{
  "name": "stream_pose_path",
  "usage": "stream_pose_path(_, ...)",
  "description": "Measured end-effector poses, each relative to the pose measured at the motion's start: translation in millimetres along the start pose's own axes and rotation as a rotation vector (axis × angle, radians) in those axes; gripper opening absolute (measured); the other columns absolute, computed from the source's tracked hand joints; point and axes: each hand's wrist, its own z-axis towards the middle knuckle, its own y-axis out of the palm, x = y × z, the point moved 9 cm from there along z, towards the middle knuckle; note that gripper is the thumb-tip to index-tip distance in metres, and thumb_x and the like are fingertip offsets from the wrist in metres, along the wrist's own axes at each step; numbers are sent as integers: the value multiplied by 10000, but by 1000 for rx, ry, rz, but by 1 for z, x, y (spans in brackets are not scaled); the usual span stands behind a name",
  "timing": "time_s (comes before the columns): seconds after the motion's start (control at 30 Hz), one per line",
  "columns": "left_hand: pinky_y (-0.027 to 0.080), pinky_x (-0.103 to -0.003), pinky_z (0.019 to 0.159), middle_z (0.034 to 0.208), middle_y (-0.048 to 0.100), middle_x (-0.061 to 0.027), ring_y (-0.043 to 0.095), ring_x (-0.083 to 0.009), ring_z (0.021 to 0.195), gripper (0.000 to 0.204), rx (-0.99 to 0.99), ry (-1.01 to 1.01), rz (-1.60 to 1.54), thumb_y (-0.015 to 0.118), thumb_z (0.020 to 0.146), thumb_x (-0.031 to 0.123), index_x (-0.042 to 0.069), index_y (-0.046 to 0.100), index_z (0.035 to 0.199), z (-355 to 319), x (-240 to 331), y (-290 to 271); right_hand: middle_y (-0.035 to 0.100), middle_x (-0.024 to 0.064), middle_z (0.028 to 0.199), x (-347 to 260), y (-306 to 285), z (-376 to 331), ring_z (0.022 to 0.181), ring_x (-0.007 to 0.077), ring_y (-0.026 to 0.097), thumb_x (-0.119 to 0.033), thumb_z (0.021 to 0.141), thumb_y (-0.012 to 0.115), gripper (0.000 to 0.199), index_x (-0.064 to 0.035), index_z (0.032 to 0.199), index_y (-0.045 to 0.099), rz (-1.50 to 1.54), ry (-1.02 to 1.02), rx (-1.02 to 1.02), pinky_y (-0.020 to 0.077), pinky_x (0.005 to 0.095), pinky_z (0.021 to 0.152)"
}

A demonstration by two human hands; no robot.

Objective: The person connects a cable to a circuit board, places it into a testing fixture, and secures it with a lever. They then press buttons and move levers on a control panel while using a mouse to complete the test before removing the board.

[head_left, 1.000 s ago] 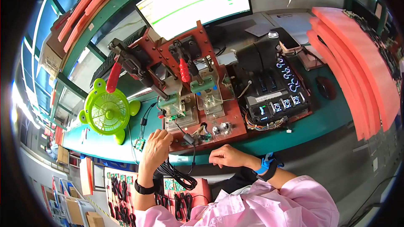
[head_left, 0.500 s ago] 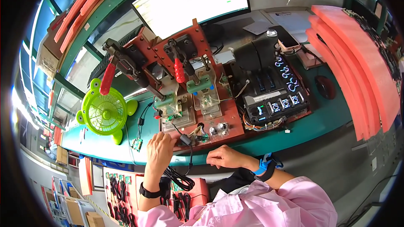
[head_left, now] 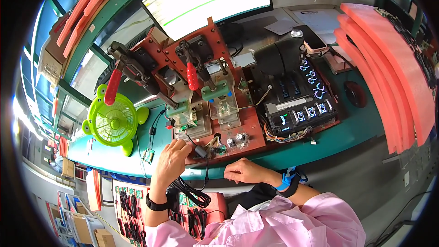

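My left hand (head_left: 172,161) is curled at the front left corner of a red test fixture (head_left: 250,133), beside a black cable with a thick cylindrical lump (head_left: 201,151). Its fingertips point down and are hidden, so what they hold, if anything, does not show. Below that hand hangs a coiled black cable (head_left: 194,195). At the bench's front edge, my right hand (head_left: 245,171) rests in a loose fist with nothing visible in it. Two toggle clamps with red handles (head_left: 192,77) stand on the fixture, their green pressing blocks (head_left: 216,91) down over clear plastic nests.
Left stands a green frog-shaped fan (head_left: 114,121), with a small circuit board (head_left: 147,156) near it. A black control panel with lit knobs (head_left: 299,110), a mouse (head_left: 354,94) and stacked pink foam sheets (head_left: 384,77) are right. Boards with cables lie on foam (head_left: 215,206) below.
A green line now runs across the monitor, which lacked it before. My left hand and forearm have shifted slightly left; my right hand stays put.
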Motion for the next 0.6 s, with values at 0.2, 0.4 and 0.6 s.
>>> stream_pose_path(0.2,418,-384,590,680,513,-102,527,-298,677,58,114,-157,77,548,745,74,40,501,739,-6,-10,2,582,87,671,-1,2,0,526,146,572,-155,838,531,188,17,785,585,-44,3,-40,434,266,481)
stream_pose_path(0.4,385,-406,536,621,483,-127,503,-327,602,184,268,-262,93,551,791,119,20,465,662,-14,-9,-2,563,112,586,-8,0,1,483,184,556,-125,819,529,169,26,750,561,-30,-65,25,423,300,477)
stream_pose_path(0.6,375,-405,540,623,474,-145,497,-336,620,192,282,-265,78,538,799,115,12,461,657,-10,-7,-6,568,115,610,-5,-3,0,529,219,577,-137,811,533,176,15,727,557,-59,6,16,436,326,509)
